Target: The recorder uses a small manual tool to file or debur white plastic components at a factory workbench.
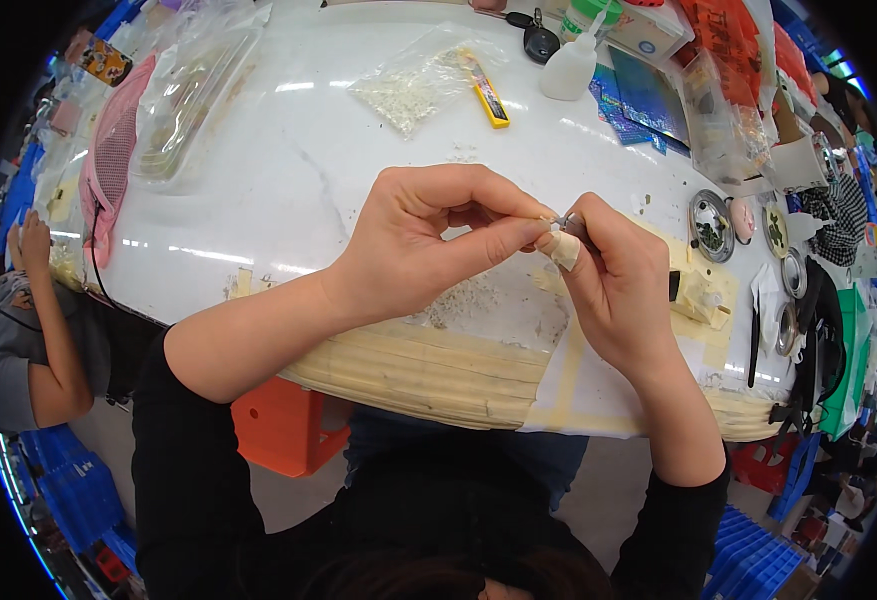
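Observation:
Over the near part of the white table [298,120], both hands meet fingertip to fingertip. My left hand [408,245] is closed in a pinch of thumb and forefinger. My right hand [620,285] is closed too, with cream tape [562,248] wrapped round its thumb. Between the fingertips a tiny shiny metal piece [564,221] shows; its kind is too small to tell, and the fingers hide most of it. Beneath the hands, small pale crumbs [463,300] are scattered on the tabletop.
Ahead lie a clear bag of pale bits [406,98], a yellow box cutter [489,95], a white squeeze bottle [568,70] and a car key [539,40]. Round metal dishes [710,226] stand at right, a pink mesh pouch [116,150] at left. Another person's arm [46,320] is far left.

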Demonstrator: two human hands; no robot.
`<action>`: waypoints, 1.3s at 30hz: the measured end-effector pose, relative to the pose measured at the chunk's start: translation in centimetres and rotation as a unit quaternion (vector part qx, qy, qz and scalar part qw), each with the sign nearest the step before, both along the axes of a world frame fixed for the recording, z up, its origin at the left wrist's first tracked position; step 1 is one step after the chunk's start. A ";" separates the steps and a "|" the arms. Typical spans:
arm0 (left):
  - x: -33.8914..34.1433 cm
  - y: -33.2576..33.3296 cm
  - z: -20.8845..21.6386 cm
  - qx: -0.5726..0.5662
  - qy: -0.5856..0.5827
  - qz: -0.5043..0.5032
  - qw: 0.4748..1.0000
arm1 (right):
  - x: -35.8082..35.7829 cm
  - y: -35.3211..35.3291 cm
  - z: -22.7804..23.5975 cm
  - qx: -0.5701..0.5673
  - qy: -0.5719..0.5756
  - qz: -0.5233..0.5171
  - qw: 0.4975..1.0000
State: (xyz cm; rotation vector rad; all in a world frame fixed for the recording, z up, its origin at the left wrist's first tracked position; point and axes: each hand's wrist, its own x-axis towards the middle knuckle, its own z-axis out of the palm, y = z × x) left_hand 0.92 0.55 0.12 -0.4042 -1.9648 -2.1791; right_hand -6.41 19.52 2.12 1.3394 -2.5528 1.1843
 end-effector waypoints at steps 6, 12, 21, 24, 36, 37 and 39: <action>0.0 0.0 0.0 -0.003 0.002 0.002 1.000 | 0.0 0.0 -0.2 -0.004 0.002 0.003 1.000; 0.0 0.1 0.1 0.008 0.001 0.004 1.000 | 0.0 0.0 -0.2 -0.004 0.005 0.002 1.000; -0.1 0.0 -0.1 0.001 -0.001 -0.001 1.000 | 0.0 0.0 0.1 0.000 -0.002 0.005 1.000; 0.0 -0.1 0.0 -0.005 -0.003 0.001 1.000 | 0.0 -0.1 -0.1 -0.011 -0.003 0.010 1.000; 0.0 0.0 0.7 0.060 -0.105 -0.015 0.993 | -0.1 0.0 0.4 -0.086 -0.046 -0.011 0.995; -0.1 0.0 0.7 0.057 -0.117 -0.018 0.991 | -0.2 -0.1 0.3 -0.120 -0.065 -0.016 0.991; -0.1 0.0 0.7 0.049 -0.133 -0.021 0.990 | -0.6 0.2 0.3 -0.120 -0.055 0.018 0.991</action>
